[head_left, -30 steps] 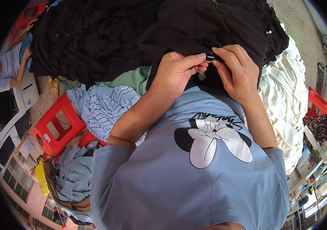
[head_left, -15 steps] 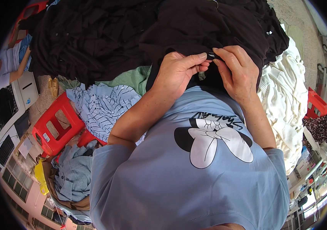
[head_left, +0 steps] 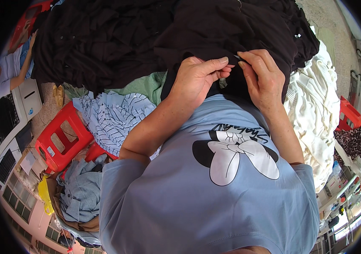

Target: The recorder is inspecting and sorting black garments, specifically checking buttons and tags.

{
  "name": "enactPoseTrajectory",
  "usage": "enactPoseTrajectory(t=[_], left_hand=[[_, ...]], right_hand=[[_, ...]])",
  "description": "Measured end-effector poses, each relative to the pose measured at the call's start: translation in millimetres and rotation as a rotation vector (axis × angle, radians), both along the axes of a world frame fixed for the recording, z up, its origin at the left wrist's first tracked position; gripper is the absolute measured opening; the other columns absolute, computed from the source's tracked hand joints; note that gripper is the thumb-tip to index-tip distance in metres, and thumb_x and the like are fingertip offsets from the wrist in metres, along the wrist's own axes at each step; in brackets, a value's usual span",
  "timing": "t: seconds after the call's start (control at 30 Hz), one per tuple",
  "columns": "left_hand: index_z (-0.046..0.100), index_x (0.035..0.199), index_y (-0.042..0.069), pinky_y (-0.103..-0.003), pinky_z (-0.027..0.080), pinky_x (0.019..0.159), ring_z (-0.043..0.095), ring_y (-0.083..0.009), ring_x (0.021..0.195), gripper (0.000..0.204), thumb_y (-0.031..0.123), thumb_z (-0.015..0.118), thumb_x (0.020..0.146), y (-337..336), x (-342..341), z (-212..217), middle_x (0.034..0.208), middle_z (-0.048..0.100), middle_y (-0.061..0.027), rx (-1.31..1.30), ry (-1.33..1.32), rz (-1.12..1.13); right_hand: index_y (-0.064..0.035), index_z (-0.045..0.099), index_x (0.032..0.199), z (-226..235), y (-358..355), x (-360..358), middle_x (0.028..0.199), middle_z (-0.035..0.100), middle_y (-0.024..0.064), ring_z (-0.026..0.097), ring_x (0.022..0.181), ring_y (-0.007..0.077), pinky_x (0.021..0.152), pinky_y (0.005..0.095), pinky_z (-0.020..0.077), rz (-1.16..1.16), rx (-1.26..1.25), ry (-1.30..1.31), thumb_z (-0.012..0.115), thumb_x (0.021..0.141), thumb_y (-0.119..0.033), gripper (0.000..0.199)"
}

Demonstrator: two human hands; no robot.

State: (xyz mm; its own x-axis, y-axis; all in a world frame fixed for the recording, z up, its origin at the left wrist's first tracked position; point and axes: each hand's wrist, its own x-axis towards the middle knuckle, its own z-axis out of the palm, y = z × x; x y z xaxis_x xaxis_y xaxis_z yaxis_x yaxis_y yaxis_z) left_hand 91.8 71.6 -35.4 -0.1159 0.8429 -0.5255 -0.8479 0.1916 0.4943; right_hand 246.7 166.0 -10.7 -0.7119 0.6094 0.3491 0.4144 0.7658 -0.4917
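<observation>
A black garment [head_left: 218,29] is spread over my lap and the pile in front of me. My left hand [head_left: 195,80] is closed, its thumb pressed against the index finger over the garment's edge; dark cloth runs from that pinch. My right hand [head_left: 264,78] is just to its right, with thumb and forefinger nearly together. A small pale, shiny sliver [head_left: 237,56] shows by the right fingertips, too small to name. A narrow gap separates the two hands.
More black clothes [head_left: 104,46] are heaped at the left. Near them lie a striped light-blue shirt [head_left: 119,120], a red plastic stool [head_left: 64,137] and a bag of blue-grey clothes [head_left: 81,192]. White knitwear [head_left: 312,114] is piled at the right. Other people are at both sides.
My right fingertips have moved slightly apart from the left ones. The bit of black cloth with a pale spot that was stretched between them no longer shows there. My left hand stays put.
</observation>
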Motion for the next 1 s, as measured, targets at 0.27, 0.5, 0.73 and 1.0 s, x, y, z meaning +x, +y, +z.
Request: enactPoseTrajectory(t=[0.27, 0.5, 0.73, 1.0], left_hand=[[0.067, 0.088, -0.010, -0.031, 0.053, 0.073, 0.065, -0.0207, 0.076, 0.020, 0.010, 0.066, 0.087, -0.6, 3.8, -6.1, 0.085, 0.068, -0.0169, 0.014, 0.001, -0.017], [0.063, 0.086, -0.001, -0.037, 0.052, 0.072, 0.063, -0.0244, 0.080, 0.017, 0.015, 0.060, 0.092, -17.7, -18.4, -21.7, 0.086, 0.065, -0.0127, -0.045, -0.112, 0.174], [0.068, 0.082, -0.003, -0.033, 0.050, 0.077, 0.063, -0.0214, 0.082, 0.019, 0.008, 0.057, 0.093, -24.2, -17.8, -0.2, 0.088, 0.066, -0.0130, 0.074, -0.077, 0.189], [0.068, 0.087, -0.006, -0.032, 0.048, 0.078, 0.060, -0.0170, 0.082, 0.023, 0.015, 0.062, 0.091, -20.0, -18.6, 11.9, 0.088, 0.067, -0.0130, 0.087, 0.036, 0.104]], right_hand=[[-0.0046, 0.063, 0.095, -1.0, -3.8, -4.0, 0.079, 0.056, 0.0064, 0.060, 0.063, 0.0207, 0.055, 0.0292, 0.0467, -0.012, -0.353, 0.038, 0.070, 0.079, -0.008, 0.018], [-0.0040, 0.061, 0.091, -6.5, 6.2, 9.1, 0.079, 0.055, 0.0070, 0.056, 0.059, 0.0210, 0.055, 0.0299, 0.0440, 0.004, -0.330, 0.054, 0.067, 0.079, -0.002, 0.014], [-0.0048, 0.058, 0.105, 12.1, -5.5, -11.9, 0.089, 0.057, 0.0103, 0.061, 0.075, 0.0280, 0.063, 0.0340, 0.0483, -0.024, -0.272, -0.016, 0.065, 0.086, -0.013, 0.022], [-0.0056, 0.059, 0.099, 14.0, -2.7, -26.4, 0.086, 0.058, 0.0068, 0.060, 0.072, 0.0241, 0.060, 0.0322, 0.0467, 0.143, -0.161, -0.016, 0.069, 0.083, -0.013, 0.020]])
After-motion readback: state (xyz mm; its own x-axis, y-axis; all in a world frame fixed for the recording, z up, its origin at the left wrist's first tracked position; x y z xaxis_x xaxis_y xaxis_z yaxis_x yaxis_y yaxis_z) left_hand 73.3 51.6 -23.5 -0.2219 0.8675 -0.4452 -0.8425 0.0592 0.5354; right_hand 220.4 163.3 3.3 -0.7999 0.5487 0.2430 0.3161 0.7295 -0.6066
